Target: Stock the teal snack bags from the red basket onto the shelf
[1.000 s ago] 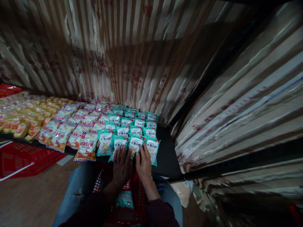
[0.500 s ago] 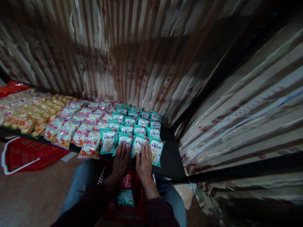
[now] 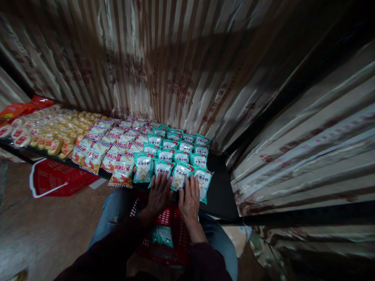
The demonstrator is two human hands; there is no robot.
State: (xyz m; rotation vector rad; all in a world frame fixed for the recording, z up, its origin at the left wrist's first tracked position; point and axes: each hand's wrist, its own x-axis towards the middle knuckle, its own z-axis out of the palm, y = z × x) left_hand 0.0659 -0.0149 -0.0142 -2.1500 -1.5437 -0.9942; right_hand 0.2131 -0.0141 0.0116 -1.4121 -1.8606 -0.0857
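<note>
Rows of green-and-white snack bags (image 3: 181,157) stand on a black shelf (image 3: 222,195). My left hand (image 3: 160,194) lies with fingers stretched out on the lower part of a front-row snack bag (image 3: 163,168). Beside it, my right hand (image 3: 190,199) has its fingers extended over the gap between another snack bag (image 3: 180,171) and the rightmost front bag (image 3: 204,183). Neither hand grips anything. Below my forearms, between my knees, a red basket (image 3: 180,234) holds green snack bags (image 3: 162,236).
Left of the green bags are striped-edge snack bags (image 3: 121,171), then yellow wrapped packs (image 3: 55,146) and orange packages (image 3: 17,111). A second red basket (image 3: 55,179) stands on the floor under the shelf. Pleated printed sheeting (image 3: 181,70) hangs behind.
The whole scene has shifted to the right in view as the camera turned slightly left. Both hands stay flat on the front row, with the fingers slightly lower on the bags.
</note>
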